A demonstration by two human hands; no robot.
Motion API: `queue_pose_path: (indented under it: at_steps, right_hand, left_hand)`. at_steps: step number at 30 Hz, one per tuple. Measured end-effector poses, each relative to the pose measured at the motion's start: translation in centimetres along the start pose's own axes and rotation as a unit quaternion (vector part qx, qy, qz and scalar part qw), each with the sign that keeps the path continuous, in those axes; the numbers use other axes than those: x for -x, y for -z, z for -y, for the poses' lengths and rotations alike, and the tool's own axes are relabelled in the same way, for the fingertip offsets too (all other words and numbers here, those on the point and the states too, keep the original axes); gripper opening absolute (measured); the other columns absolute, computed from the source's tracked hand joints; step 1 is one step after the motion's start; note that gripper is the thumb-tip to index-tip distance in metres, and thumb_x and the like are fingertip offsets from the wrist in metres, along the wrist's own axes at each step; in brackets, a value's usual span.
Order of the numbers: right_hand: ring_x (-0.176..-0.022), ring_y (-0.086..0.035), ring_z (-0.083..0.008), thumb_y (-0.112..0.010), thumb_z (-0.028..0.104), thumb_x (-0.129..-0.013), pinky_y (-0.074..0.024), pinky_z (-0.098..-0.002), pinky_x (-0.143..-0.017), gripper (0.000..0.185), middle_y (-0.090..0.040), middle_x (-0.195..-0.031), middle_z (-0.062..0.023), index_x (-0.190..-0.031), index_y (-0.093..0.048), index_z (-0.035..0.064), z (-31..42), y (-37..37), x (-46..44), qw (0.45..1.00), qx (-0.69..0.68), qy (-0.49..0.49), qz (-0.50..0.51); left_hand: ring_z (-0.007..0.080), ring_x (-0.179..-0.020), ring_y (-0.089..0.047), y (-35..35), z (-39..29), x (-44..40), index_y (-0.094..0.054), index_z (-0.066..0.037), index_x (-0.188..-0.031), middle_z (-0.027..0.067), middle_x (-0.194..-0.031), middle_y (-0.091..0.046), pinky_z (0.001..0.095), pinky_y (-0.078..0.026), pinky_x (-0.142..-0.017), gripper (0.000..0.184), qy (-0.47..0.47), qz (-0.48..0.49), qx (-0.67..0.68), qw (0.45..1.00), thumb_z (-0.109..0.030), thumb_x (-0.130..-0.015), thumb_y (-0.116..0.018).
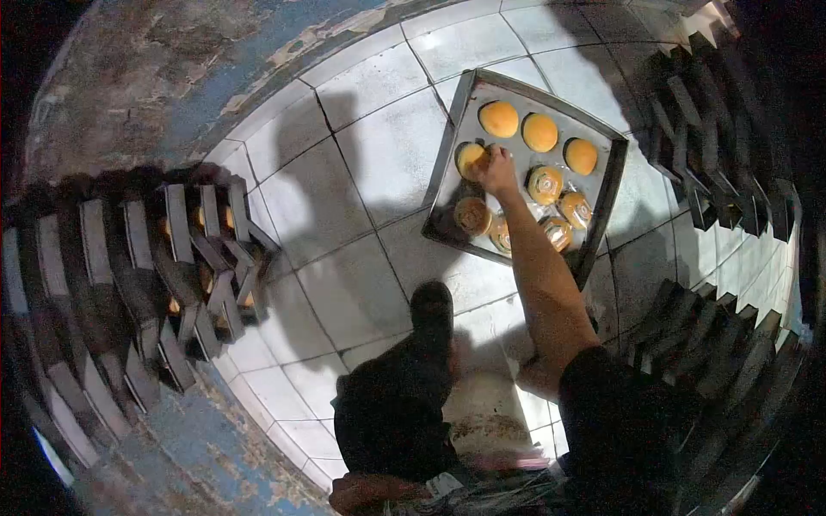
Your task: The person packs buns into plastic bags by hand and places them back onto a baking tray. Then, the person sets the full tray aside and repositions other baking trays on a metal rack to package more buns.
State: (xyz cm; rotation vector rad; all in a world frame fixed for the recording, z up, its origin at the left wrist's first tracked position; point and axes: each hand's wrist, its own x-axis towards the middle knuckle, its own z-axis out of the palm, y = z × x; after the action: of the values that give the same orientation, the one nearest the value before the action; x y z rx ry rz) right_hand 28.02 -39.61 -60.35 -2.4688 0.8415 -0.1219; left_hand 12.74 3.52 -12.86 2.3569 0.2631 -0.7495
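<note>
My right hand (496, 170) reaches into a dark metal tray (443, 185) on the tiled floor, its fingers closed at the right edge of a golden bun (469, 158). Three more plain buns lie along the far side, among them one (499, 119) at the upper left and one (581, 156) at the right. Several swirled buns sit nearer, such as one (545, 184) that looks wrapped in clear plastic and another (472, 216) by the left rim. My left hand (370, 494) is low in view, its fingers curled beside crumpled clear plastic (490, 499); what it grips is unclear.
Stacked dark trays (181, 224) stand at the left, some with buns inside. More stacks (701, 129) rise at the right and lower right. My shoe (431, 305) is below the tray, and a pale round object (486, 413) stands by my legs.
</note>
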Motion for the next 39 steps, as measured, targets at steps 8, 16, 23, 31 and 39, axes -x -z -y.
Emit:
queue_pose_path:
  at_steps: [8,16,23,31,39]
  right_hand:
    - [-0.122,-0.062,-0.0231,-0.078,0.012,-0.093,-0.0513,-0.0364,-0.102,0.071,-0.062,-0.133,-0.0131,-0.153,-0.041,0.0099,9.9,15.9,13.0,0.765,-0.632,-0.083,0.094]
    - [-0.137,-0.050,-0.0213,-0.067,0.019,-0.095,-0.0403,-0.0350,-0.116,0.070,-0.052,-0.148,-0.0096,-0.159,-0.042,0.0055,17.8,43.1,31.7,0.663,-0.722,-0.047,0.191]
    - [-0.136,-0.057,-0.0239,-0.089,0.012,-0.086,-0.0463,-0.0387,-0.114,0.094,-0.056,-0.149,-0.0195,-0.163,-0.036,0.0038,24.2,51.5,41.0,0.912,-0.341,0.152,0.172]
    - [-0.116,-0.069,-0.0275,-0.097,0.025,-0.078,-0.0556,-0.0388,-0.099,0.075,-0.067,-0.120,-0.0165,-0.129,-0.047,0.0017,26.0,57.2,46.1,0.862,-0.260,0.211,0.380]
    - [-0.108,-0.071,-0.0402,-0.083,0.046,-0.089,-0.0546,-0.0452,-0.101,0.069,-0.071,-0.122,-0.0237,-0.139,-0.065,0.0024,29.9,60.6,50.1,0.831,-0.091,0.377,0.400]
  left_hand:
    - [0.0155,-0.074,-0.074,-0.6,-0.8,1.9,-0.079,0.000,-0.101,0.0111,-0.086,-0.079,0.0307,-0.059,-0.068,0.022,-0.047,-0.003,0.066,0.997,-0.018,-0.090,-0.083]
    - [0.0199,-0.073,-0.073,0.0,-3.9,3.9,-0.074,0.005,-0.097,0.0113,-0.084,-0.075,0.0318,-0.060,-0.064,0.021,-0.093,0.062,0.250,0.962,-0.014,-0.090,-0.080]
    - [0.0256,-0.086,-0.078,-1.4,2.6,7.2,-0.067,0.005,-0.120,0.0197,-0.103,-0.077,0.0386,-0.066,-0.078,0.037,-0.035,0.265,0.305,0.914,-0.021,-0.095,-0.077]
    - [0.0218,-0.131,-0.061,2.9,2.3,13.5,-0.053,-0.002,-0.144,0.0163,-0.147,-0.062,0.0351,-0.050,-0.112,0.051,-0.081,0.605,0.296,0.735,-0.012,-0.099,-0.076]
    - [0.0132,-0.112,-0.065,2.4,1.5,15.8,-0.054,0.001,-0.137,0.0072,-0.123,-0.070,0.0323,-0.055,-0.099,0.054,-0.340,0.569,0.150,0.733,-0.010,-0.093,-0.083]
